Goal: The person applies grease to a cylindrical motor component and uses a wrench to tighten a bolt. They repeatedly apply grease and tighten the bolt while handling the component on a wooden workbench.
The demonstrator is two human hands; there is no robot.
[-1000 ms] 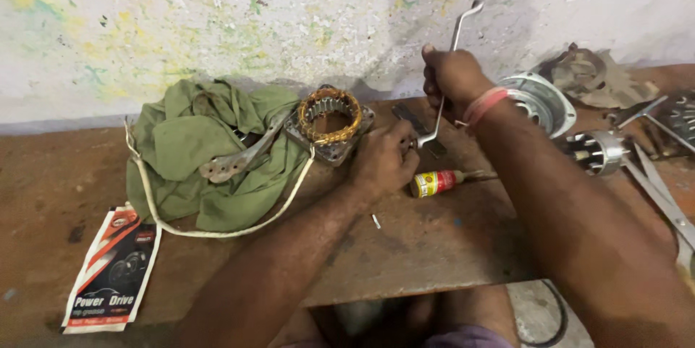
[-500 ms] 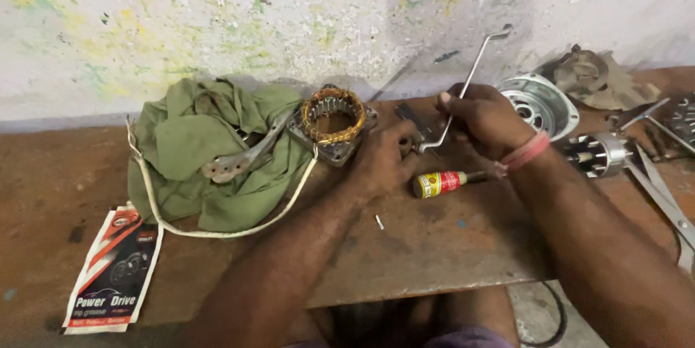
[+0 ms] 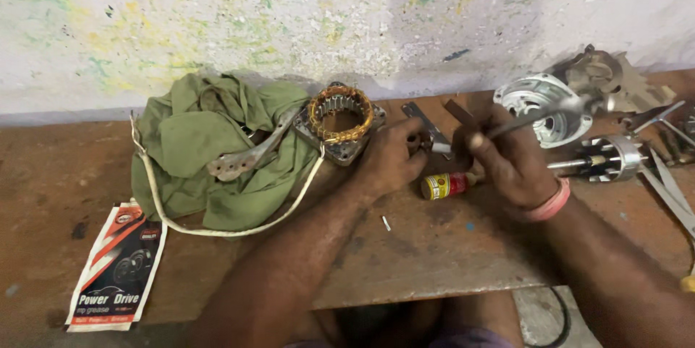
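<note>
The right hand (image 3: 510,163) grips a bent metal rod (image 3: 539,118), its far end pointing toward the round metal cover (image 3: 539,105). The left hand (image 3: 391,156) pinches a small part at the rod's near tip, just beside the copper-wound coil (image 3: 339,118). A red-and-yellow screwdriver handle (image 3: 443,185) lies on the surface (image 3: 434,254) between the wrists; a green cloth (image 3: 210,145) sits left.

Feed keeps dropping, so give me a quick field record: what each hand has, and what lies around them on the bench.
left hand: closed on a small part, too hidden to identify
right hand: grips a bent metal rod aimed at the left hand
beside left hand: copper-wound stator at the edge of a green cloth
below hands: small red and yellow bottle lying flat
right of hands: round metal housing, rotor on shaft
bench front left: printed sachet
</note>
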